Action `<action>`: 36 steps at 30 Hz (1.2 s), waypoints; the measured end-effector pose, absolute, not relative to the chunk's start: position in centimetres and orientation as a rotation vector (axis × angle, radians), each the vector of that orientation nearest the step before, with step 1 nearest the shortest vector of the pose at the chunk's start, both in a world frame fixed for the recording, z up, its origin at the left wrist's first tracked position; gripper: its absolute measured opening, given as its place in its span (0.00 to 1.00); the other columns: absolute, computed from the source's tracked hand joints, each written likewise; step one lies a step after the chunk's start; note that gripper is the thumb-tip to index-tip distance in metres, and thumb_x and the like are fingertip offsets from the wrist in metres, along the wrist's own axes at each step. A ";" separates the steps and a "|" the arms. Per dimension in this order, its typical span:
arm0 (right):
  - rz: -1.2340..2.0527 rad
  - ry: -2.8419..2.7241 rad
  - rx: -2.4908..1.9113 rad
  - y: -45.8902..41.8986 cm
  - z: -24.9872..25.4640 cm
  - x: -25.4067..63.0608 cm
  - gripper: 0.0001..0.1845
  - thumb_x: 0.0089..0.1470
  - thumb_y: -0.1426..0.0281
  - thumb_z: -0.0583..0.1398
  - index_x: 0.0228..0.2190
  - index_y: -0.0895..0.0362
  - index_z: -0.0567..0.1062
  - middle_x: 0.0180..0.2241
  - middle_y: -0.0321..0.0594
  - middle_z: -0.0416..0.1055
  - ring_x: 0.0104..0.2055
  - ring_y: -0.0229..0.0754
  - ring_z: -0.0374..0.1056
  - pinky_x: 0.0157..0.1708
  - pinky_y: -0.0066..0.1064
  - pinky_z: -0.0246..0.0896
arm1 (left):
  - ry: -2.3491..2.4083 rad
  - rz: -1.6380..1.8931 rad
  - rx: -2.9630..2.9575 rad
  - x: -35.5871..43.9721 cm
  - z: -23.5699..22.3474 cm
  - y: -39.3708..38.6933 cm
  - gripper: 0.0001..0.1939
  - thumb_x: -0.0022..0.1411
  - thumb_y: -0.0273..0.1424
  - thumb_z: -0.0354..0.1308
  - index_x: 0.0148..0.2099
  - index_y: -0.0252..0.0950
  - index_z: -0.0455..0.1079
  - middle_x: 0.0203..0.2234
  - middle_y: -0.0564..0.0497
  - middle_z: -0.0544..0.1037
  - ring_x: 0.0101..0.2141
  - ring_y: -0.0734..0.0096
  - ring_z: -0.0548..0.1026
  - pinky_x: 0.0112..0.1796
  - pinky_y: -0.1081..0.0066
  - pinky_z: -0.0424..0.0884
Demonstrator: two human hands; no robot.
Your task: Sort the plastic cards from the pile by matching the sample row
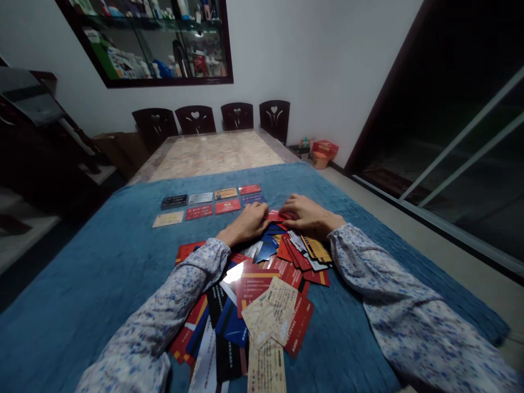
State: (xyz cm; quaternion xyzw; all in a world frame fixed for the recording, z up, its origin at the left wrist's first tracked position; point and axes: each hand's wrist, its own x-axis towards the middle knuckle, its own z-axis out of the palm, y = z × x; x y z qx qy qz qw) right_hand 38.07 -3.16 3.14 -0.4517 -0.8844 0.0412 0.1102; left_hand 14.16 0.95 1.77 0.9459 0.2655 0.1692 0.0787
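Between my two hands, just beyond the pile, is a red card [274,216]. My left hand [249,222] has its curled fingers closed on the card's left side. From the other side, my right hand [308,214] pinches it with thumb and bent fingers. Under and in front of my forearms spreads a loose pile of cards in red, blue, black and cream, including a cream card [267,363] at the near end. Yellow cards [316,249] lie by my right wrist. Farther left, cards are laid in rows, among them a red one [199,212] and a black one [174,201].
A blue cloth [102,245] covers the near part of the table, with a marbled top [213,150] beyond. Dark chairs [195,119] line the far end. On the floor at right stand an orange bucket [320,159] and a red box [326,147].
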 end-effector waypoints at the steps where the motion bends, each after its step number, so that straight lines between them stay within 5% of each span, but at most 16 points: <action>1: 0.119 -2.597 -1.332 -3.2 3.2 38.0 0.14 0.57 0.64 0.63 0.42 0.56 0.82 0.40 0.49 0.79 0.46 0.53 0.64 0.46 0.41 0.58 | 0.801 0.514 2.827 14.2 1.7 1.0 0.03 0.69 0.31 0.54 0.42 0.38 0.64 0.40 0.44 0.76 0.43 0.57 0.73 0.47 0.58 0.70; 10: 0.089 -2.563 -1.343 -2.9 3.3 37.9 0.15 0.55 0.73 0.59 0.41 0.56 0.82 0.38 0.47 0.79 0.43 0.49 0.67 0.43 0.37 0.58 | 0.784 0.660 2.732 14.2 1.4 1.3 0.06 0.70 0.33 0.54 0.39 0.38 0.62 0.35 0.47 0.75 0.37 0.62 0.73 0.41 0.63 0.70; 17: 0.037 -2.539 -1.303 -2.7 3.0 38.1 0.16 0.55 0.75 0.58 0.42 0.56 0.82 0.36 0.46 0.79 0.41 0.48 0.67 0.41 0.35 0.55 | 0.746 0.745 2.670 14.0 1.4 1.5 0.04 0.68 0.26 0.49 0.40 0.38 0.64 0.34 0.47 0.75 0.35 0.64 0.73 0.39 0.65 0.70; 20: 0.023 -2.534 -1.291 -2.6 2.9 38.1 0.14 0.54 0.75 0.58 0.39 0.56 0.82 0.35 0.45 0.78 0.40 0.47 0.66 0.40 0.35 0.54 | 0.748 0.792 2.671 14.0 1.3 1.5 0.11 0.62 0.20 0.47 0.43 0.37 0.65 0.35 0.46 0.76 0.36 0.64 0.73 0.40 0.65 0.71; 36: 0.082 -2.444 -1.335 -2.8 2.8 37.7 0.13 0.55 0.73 0.58 0.39 0.57 0.81 0.35 0.45 0.76 0.38 0.45 0.67 0.39 0.32 0.56 | 0.826 0.865 2.678 13.8 0.9 1.9 0.08 0.64 0.22 0.49 0.44 0.37 0.65 0.36 0.45 0.76 0.37 0.62 0.74 0.41 0.63 0.72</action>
